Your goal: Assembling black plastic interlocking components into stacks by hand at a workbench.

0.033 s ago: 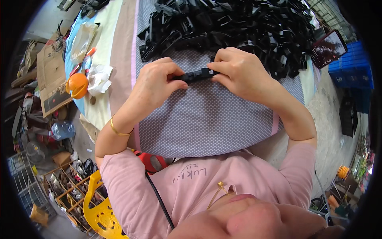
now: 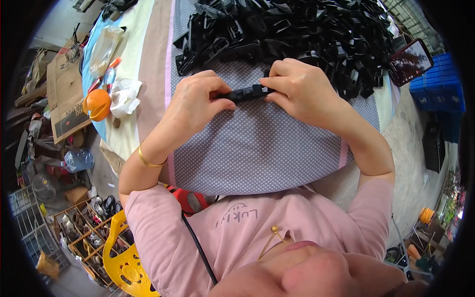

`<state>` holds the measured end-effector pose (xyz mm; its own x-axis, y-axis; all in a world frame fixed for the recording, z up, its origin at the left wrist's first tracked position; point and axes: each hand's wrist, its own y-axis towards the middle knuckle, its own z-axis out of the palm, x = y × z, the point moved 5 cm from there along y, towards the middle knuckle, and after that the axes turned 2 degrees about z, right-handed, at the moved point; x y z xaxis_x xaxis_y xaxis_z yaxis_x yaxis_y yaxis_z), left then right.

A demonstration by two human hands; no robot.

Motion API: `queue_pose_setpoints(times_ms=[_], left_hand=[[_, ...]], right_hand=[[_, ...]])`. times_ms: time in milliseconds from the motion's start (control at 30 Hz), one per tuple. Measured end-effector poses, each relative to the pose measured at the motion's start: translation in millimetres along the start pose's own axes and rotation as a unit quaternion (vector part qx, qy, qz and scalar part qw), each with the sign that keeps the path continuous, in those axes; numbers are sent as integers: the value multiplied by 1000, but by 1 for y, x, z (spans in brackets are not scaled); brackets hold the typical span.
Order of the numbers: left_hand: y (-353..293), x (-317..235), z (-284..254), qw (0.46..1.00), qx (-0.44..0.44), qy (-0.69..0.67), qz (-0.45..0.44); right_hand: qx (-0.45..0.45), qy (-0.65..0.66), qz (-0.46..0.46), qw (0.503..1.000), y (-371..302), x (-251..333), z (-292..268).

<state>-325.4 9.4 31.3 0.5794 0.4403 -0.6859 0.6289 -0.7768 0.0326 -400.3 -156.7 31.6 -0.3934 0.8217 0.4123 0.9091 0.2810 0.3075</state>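
Observation:
Between my two hands I hold a small, long black plastic part [image 2: 247, 93] level above the cloth, its kind not clear. My left hand [image 2: 198, 99] pinches its left end between thumb and fingers. At its right end, the thumb and fingertips of my right hand [image 2: 297, 89] close on it and hide that tip. Just beyond my hands, a large heap of similar black plastic parts [image 2: 277, 39] covers the far side of the table.
A grey dotted cloth [image 2: 257, 153] covers the table before me. To the left lie a partly peeled orange [image 2: 98, 105], crumpled white tissue [image 2: 125, 96] and a clear plastic bag [image 2: 105, 49]. A phone [image 2: 411, 62] stands tilted at the right edge, near a blue crate [image 2: 438, 89].

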Motion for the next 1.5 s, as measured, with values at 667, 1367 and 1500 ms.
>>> queue_pose_setpoints(times_ms=[667, 1367, 1500], left_hand=[[1, -14, 22, 984, 132, -41, 114], [2, -9, -23, 912, -303, 214, 173], [2, 2, -18, 980, -184, -40, 63]], right_hand=[[162, 90, -31, 982, 1, 7, 10], [-48, 95, -89, 990, 1, 16, 0], [92, 79, -65, 991, -6, 19, 21]])
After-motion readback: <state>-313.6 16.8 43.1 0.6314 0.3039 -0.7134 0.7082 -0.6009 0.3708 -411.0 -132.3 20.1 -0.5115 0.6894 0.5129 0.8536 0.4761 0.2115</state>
